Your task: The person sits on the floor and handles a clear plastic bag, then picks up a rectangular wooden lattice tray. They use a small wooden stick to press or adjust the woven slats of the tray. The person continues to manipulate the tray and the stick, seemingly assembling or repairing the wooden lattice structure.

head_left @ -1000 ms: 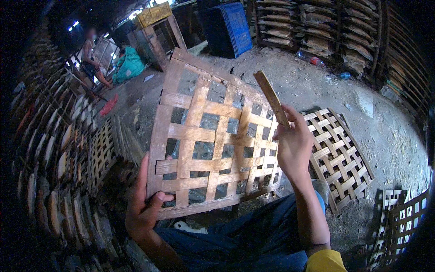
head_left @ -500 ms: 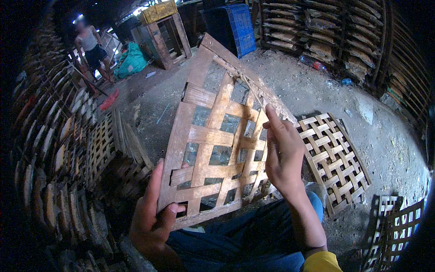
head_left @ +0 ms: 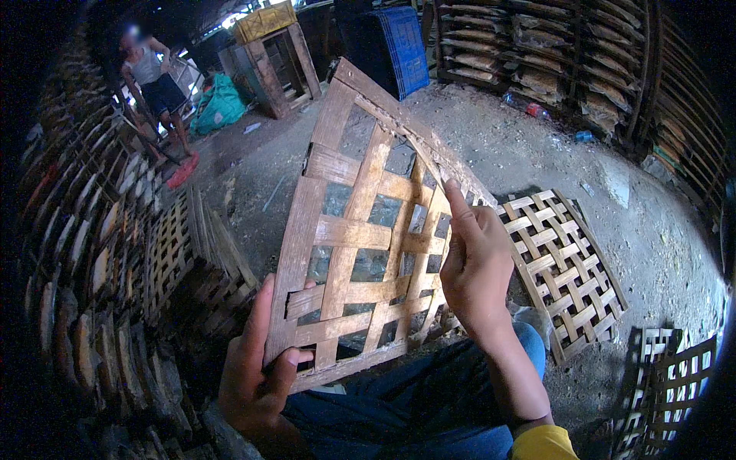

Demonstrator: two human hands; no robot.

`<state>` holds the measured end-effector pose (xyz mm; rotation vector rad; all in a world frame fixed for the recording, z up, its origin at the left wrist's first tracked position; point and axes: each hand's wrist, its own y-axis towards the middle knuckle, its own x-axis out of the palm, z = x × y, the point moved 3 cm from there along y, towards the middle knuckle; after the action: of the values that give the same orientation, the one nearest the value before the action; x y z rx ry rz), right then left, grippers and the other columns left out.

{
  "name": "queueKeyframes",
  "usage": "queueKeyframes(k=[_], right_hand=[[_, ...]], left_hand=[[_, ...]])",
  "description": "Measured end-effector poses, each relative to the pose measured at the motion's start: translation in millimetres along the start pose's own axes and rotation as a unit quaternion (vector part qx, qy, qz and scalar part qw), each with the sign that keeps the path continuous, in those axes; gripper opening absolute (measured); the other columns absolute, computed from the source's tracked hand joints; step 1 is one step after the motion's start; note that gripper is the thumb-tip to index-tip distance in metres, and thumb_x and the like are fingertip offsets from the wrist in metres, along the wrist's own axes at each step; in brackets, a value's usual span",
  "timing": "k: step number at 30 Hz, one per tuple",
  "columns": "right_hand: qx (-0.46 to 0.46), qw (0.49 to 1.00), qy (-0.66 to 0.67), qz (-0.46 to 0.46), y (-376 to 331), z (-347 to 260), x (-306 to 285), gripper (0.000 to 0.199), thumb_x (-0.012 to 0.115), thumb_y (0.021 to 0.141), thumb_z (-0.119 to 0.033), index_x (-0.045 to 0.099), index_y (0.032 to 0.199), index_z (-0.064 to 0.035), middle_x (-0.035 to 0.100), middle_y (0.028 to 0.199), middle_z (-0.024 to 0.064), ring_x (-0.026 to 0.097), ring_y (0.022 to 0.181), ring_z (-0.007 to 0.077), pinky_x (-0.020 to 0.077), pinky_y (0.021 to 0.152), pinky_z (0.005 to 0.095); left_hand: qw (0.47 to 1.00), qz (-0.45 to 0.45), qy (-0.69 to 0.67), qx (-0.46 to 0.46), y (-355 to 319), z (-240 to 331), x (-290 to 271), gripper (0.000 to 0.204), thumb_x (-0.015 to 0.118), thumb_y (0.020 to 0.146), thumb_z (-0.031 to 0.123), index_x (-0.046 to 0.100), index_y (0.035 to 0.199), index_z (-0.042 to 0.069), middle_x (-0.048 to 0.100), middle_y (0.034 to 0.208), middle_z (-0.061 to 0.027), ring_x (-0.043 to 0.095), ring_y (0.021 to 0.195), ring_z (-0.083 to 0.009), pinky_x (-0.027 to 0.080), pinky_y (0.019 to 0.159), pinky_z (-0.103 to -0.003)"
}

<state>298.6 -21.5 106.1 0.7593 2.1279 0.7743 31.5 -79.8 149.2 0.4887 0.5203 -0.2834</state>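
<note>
A woven bamboo lattice panel (head_left: pixel 356 232) with flat wooden edge bars is tilted up above my lap. My left hand (head_left: pixel 261 368) is closed around its lower left corner, thumb in front and fingers behind the bar. On the panel's right side, my right hand (head_left: pixel 479 268) has its fingers curled in, index fingertip at a thin bamboo strip (head_left: pixel 423 153) along the edge bar. The strip's upper end meets the bar near the top; its lower end runs into my fingertips. My right thumb is mostly hidden.
Another lattice panel (head_left: pixel 567 272) lies on the floor at right, with more panels (head_left: pixel 675 383) at lower right. Stacked panels (head_left: pixel 172 257) stand at left. A blue crate (head_left: pixel 402 54), a wooden frame (head_left: pixel 284 73) and a green sack (head_left: pixel 218 106) are behind. A person (head_left: pixel 153 77) stands far left.
The panel has shifted slightly left. My right hand has turned a little and moved slightly left with the strip. At the far left, the person has changed posture, an arm now bent.
</note>
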Motion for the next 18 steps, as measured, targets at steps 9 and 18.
queueKeyframes(k=[9, 18], right_hand=[[0.029, 0.998, -0.060, -0.012, 0.0, -2.2, -8.1, 0.052, 0.055, 0.091, 0.003, 0.060, 0.138, -0.0163, 0.058, 0.082, 0.0149, 0.060, 0.071, 0.0332, 0.0497, 0.066, 0.0434], [0.097, 0.984, 0.149, 0.027, 3.8, 48.2, -10.9, 0.037, 0.053, 0.099, -0.008, 0.061, 0.134, -0.0042, 0.062, 0.080, 0.0102, 0.064, 0.075, 0.0225, 0.0529, 0.073, 0.0392]], left_hand=[[0.998, 0.019, -0.031, -0.046, 2.4, 0.2, 0.1, 0.071, 0.049, 0.096, 0.016, 0.019, 0.156, -0.006, 0.053, 0.137, -0.0325, 0.066, 0.110, -0.0361, 0.060, 0.088, -0.043], [0.997, 0.039, -0.063, -0.024, 5.1, -17.7, -4.0, 0.074, 0.047, 0.088, 0.004, 0.020, 0.157, -0.004, 0.050, 0.140, -0.0333, 0.063, 0.116, -0.0363, 0.062, 0.083, -0.042]])
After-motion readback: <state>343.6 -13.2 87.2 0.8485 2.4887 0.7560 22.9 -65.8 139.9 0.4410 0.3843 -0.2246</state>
